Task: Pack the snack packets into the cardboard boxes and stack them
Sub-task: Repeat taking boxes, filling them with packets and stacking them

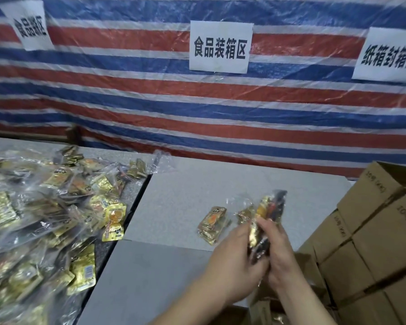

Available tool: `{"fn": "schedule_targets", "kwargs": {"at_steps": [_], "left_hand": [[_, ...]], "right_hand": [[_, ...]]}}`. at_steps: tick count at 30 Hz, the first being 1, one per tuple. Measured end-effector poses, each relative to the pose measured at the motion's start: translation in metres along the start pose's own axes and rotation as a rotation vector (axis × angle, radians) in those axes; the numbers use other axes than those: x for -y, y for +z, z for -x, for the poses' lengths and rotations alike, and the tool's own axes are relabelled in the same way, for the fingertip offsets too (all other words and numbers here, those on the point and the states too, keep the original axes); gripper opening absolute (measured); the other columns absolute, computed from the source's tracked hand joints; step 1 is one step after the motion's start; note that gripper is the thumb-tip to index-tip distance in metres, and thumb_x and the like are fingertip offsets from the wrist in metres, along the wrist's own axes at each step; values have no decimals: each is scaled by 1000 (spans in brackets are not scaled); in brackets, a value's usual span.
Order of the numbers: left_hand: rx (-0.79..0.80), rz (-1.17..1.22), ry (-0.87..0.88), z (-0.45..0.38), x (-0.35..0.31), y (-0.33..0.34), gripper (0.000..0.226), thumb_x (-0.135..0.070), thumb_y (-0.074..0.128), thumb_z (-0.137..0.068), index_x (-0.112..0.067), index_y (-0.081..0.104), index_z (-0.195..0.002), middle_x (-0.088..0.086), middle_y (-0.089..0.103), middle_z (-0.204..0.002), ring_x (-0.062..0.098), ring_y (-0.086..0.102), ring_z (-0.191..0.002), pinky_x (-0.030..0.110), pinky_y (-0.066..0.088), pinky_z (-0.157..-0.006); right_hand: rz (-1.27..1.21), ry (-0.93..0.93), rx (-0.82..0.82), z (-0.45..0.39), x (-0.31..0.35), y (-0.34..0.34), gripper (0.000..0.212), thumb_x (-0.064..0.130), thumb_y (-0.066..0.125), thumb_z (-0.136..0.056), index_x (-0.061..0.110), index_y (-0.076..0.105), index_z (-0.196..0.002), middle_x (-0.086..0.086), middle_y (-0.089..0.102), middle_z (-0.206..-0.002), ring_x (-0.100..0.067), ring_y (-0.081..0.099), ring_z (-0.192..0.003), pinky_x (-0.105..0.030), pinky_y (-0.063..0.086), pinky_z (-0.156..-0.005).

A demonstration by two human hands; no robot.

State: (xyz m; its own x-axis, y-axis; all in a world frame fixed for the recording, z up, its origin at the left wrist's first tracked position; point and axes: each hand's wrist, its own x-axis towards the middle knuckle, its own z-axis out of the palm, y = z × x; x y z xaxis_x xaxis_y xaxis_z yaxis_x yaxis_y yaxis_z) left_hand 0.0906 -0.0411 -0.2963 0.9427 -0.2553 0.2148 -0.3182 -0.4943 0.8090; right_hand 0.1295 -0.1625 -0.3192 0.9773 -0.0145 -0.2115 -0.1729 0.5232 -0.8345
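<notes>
Left hand [234,261] and right hand [279,252] (fingers curled) around packet bundle [266,216]

middle sign [220,47]: 食品装箱区; right sign [388,57]: 纸箱封箱区

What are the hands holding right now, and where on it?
Both hands, left and right, grip a bunch of snack packets around its lower end.

grey table [174,195] with loose packets [212,225], bagged packet heap [33,219]
</notes>
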Motion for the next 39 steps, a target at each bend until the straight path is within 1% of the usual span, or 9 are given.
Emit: {"fn": "schedule_targets", "kwargs": {"at_steps": [5,10,15,20,24,28,32,36,39], "left_hand": [[-9,119,-161,27,33,-10,58,-57,56,-91,-35,42,-143,-22,44,-138,-12,46,-116,15,38,-103],[146,-112,-450,70,114,-11,45,-44,45,-101,-23,49,-140,-5,54,-138,7,52,-119,22,40,-100],[273,-133,-596,117,181,19,45,-43,42,-102,-27,40,-145,-3,46,-147,13,42,-136,24,29,-112],[216,22,-632,127,199,37,25,-39,35,-105,-38,46,-127,-8,58,-126,11,54,-118,22,39,-98],[150,100,-577,129,197,38,28,-30,40,-105,-31,51,-131,-13,58,-125,6,55,-118,20,40,-101],[149,107,-550,136,198,39,30,-23,40,-105,-31,48,-133,-10,56,-125,0,56,-102,-2,36,-81],[74,200,-616,138,197,46,27,-31,33,-106,-37,47,-128,-6,61,-119,23,67,-96,21,53,-76],[49,187,-622,138,201,48,30,-29,33,-107,-32,51,-130,-9,58,-129,4,55,-113,10,37,-95],[53,192,-612,140,204,49,33,-30,34,-107,-26,53,-133,-9,57,-132,6,50,-124,24,34,-111]], "right_hand": [[-45,-3,-118,10,9,-29,22,26,69,-84,17,64,-104,-2,70,-79,-18,71,-66,-32,57,-55],[15,41,-121,22,4,-37,52,38,78,-67,21,64,-115,1,74,-87,-17,73,-75,-33,59,-62],[375,12,-119,34,-21,-40,50,32,86,-67,34,63,-111,-6,71,-110,-24,70,-94,-43,56,-80],[1018,-27,163,52,-66,-33,62,56,81,-55,44,50,-106,14,68,-101,0,65,-95,-26,55,-82],[1241,25,461,59,-112,-39,58,47,78,-67,35,53,-118,15,66,-104,0,63,-96,-23,52,-85],[1495,63,649,59,-136,-57,52,35,68,-67,35,55,-117,21,58,-94,0,57,-87,-3,37,-70],[1553,147,684,48,-142,-63,47,44,66,-64,41,54,-109,21,63,-84,-1,60,-81,-5,40,-63],[1582,304,750,33,-149,-65,35,54,74,-69,43,58,-97,16,65,-92,-1,61,-84,-11,44,-69],[1615,433,786,28,-162,-72,33,50,75,-76,42,59,-104,16,66,-105,-8,62,-100,-21,48,-86]]}}
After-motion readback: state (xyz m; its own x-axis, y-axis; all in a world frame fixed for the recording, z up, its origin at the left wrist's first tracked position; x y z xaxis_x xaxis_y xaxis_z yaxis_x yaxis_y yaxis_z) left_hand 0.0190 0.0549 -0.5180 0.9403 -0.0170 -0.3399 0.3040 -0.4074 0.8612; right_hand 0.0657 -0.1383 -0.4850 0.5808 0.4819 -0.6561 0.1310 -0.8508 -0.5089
